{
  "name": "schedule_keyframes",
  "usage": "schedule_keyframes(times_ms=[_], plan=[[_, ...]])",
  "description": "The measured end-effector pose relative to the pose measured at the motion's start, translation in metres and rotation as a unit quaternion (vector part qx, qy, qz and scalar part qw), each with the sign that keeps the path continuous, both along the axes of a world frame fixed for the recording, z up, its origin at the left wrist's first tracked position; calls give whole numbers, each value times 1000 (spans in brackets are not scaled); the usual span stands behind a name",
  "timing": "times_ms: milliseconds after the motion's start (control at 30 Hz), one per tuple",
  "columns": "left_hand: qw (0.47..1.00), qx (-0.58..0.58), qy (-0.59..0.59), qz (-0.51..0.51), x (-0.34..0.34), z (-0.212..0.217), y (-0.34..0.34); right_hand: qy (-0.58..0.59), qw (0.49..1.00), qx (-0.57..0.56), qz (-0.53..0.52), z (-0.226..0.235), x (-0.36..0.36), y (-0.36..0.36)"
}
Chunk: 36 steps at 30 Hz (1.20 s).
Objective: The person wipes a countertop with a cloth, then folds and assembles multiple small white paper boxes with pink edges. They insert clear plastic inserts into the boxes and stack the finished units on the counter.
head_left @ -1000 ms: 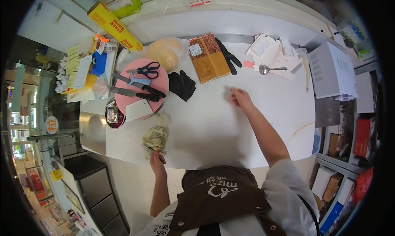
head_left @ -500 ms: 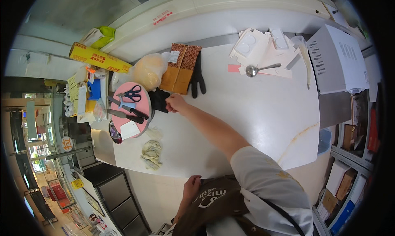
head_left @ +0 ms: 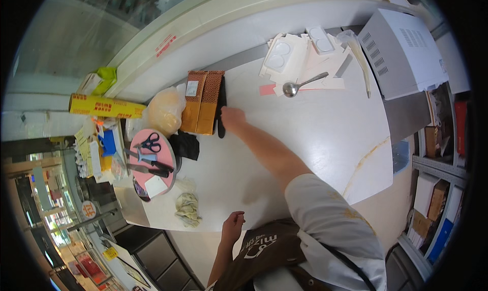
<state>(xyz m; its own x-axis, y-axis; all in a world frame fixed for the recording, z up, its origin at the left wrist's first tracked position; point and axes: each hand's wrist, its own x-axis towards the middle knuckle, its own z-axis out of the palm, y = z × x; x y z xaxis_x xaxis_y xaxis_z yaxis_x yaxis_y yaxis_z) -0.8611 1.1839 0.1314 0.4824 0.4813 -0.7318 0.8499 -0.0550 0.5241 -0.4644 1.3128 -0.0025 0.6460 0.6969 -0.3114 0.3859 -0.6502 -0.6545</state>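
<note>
My right hand (head_left: 234, 119) reaches across the white table, its fingers closed on the edge of a black glove (head_left: 222, 129). The hand covers part of this glove, which lies along the right side of a brown patterned cardboard package (head_left: 199, 116). Left of the package, a crumpled black glove-like piece (head_left: 186, 146) rests beside a round pink board (head_left: 166, 161). Close to the table's front edge, my left hand (head_left: 233, 227) hangs with loosely bent fingers and holds nothing.
Scissors (head_left: 152, 142) and dark-handled knives (head_left: 158, 171) lie on the pink board. A crumpled cloth (head_left: 187, 209) sits near the front edge. Farther right are a metal ladle (head_left: 291, 90), white cardboard pieces (head_left: 284, 72) and a white appliance (head_left: 401, 55). A bulging plastic bag (head_left: 166, 110) stands at the back left.
My right hand has left the crumpled black piece and moved right to the glove beside the package. The left hand's fingers have lifted off my apron. The whole view has turned.
</note>
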Motion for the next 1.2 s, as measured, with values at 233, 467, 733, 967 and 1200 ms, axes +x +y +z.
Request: schedule_keyframes(times_ms=[233, 467, 733, 967, 1200], plan=[[1000, -12, 23, -14, 3, -6, 3, 88, 980, 36, 177, 42, -27, -19], [997, -39, 19, -59, 11, -9, -2, -87, 981, 148, 89, -3, 79, -137], [998, -31, 21, -59, 6, -20, -10, -322, 927, -189, 44, 43, 180, -275], [997, -26, 10, -77, 13, -14, -24, 55, 968, 193, -153, 47, 24, -307], [995, -24, -47, -80, 7, -6, -39, 365, 846, 309, -235, 115, -111, -337]])
